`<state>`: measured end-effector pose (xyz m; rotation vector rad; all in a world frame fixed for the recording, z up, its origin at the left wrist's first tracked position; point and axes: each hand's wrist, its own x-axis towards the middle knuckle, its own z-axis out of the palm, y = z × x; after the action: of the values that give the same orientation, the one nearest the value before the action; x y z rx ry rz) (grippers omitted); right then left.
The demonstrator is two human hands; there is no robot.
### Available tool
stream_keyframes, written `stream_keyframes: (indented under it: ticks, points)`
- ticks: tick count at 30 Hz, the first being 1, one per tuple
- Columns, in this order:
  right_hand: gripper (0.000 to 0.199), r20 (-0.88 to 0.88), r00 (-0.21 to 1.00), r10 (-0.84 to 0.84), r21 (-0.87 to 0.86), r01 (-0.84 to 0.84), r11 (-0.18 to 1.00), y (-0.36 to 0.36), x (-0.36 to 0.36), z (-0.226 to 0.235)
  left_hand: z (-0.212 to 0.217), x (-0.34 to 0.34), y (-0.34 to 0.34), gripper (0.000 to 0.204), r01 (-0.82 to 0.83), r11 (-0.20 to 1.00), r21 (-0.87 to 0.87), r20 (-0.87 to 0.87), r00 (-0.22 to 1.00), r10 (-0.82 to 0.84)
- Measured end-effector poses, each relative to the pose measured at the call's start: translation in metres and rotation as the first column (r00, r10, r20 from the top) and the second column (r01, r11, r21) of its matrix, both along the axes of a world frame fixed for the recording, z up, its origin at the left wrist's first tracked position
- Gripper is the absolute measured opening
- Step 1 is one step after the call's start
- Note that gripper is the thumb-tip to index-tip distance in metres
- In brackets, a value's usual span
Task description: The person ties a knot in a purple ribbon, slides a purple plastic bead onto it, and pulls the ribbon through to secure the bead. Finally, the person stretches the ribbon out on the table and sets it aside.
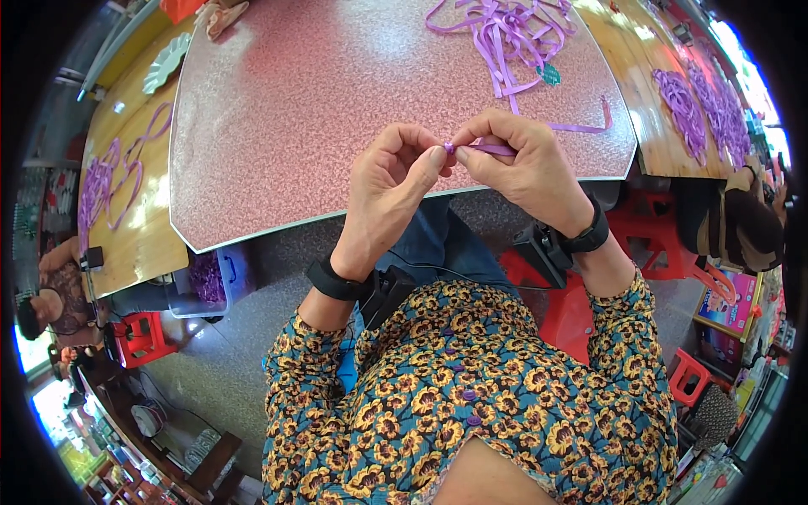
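Over the near edge of the pink speckled table [295, 126], both hands pinch a narrow purple ribbon [495, 150]. A small knot or fold [449, 148] of it sits between the fingertips; its exact form is too small to tell. My left hand [383, 185] grips it between thumb and forefinger from the left. With thumb and forefinger pressed together, my right hand [526, 164] holds the ribbon beside the knot. Further ribbon emerges behind the right hand, toward a loose tangle of purple ribbon [513, 38] at the table's far right. Beside that tangle lies a dark green piece [549, 74].
Wooden tables flank mine, with purple ribbon bundles [680, 114] on the right and loose ribbon [101, 185] plus a scalloped pale dish [167, 63] on the left. Red stools [145, 338] stand around. A person [63, 290] sits at left, another [741, 223] at right.
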<state>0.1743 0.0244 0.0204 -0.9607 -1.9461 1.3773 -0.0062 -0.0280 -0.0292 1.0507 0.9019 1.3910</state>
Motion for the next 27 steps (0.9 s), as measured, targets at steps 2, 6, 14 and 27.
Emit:
stream_keyframes:
  ticks: [2,6,14,27]
  points:
    - [0.01,-0.054,0.999,0.002,-0.005,-0.002,1.0,0.0,-0.002,-0.004,0.0,-0.001,-0.001,0.014,0.002,1.0,-0.003,0.006,1.0,-0.002]
    - [0.009,-0.126,0.992,0.025,-0.033,-0.03,0.999,-0.001,-0.004,-0.004,0.001,-0.003,-0.004,0.014,-0.006,1.0,0.015,-0.014,1.0,0.006]
    - [0.008,-0.034,0.999,-0.003,0.094,0.007,0.996,-0.002,-0.005,-0.003,0.0,-0.003,-0.003,0.014,-0.009,1.0,0.022,-0.075,0.997,0.01]
    - [0.015,-0.047,0.998,-0.031,0.04,0.033,0.999,-0.001,-0.008,-0.005,-0.004,-0.005,-0.003,0.013,-0.088,0.992,0.096,-0.228,0.968,0.108]
